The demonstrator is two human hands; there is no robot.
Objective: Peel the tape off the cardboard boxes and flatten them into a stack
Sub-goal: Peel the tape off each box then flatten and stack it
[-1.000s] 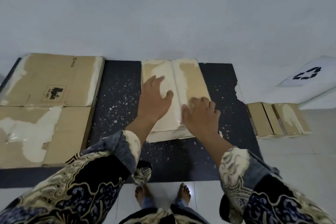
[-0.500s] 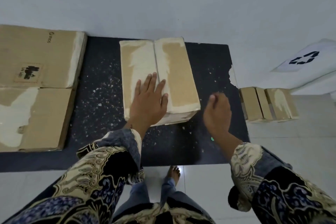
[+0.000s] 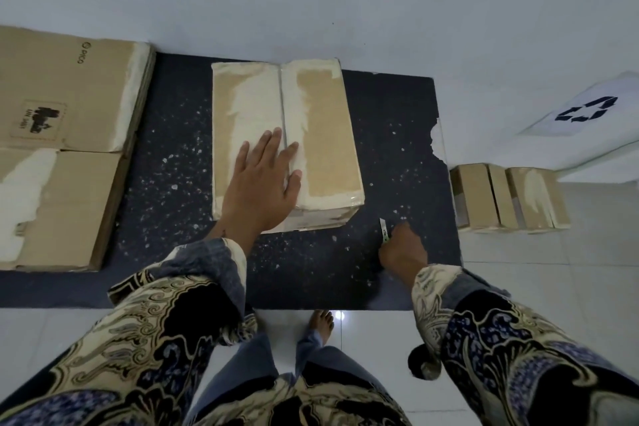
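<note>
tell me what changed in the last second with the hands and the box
The right hand left the box, moved right and toward the person onto the mat, and closed on a small cutter. The left hand stayed flat on the box, which is not yet opened. The flattened cardboard and the small boxes kept their places.

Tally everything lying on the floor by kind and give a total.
Cardboard boxes not yet flattened: 2, centre box and small box
Flattened cardboard stack: 1
Dark mat: 1
Box cutter: 1, in the right hand
Recycling-symbol sheet: 1
Total: 6
</note>
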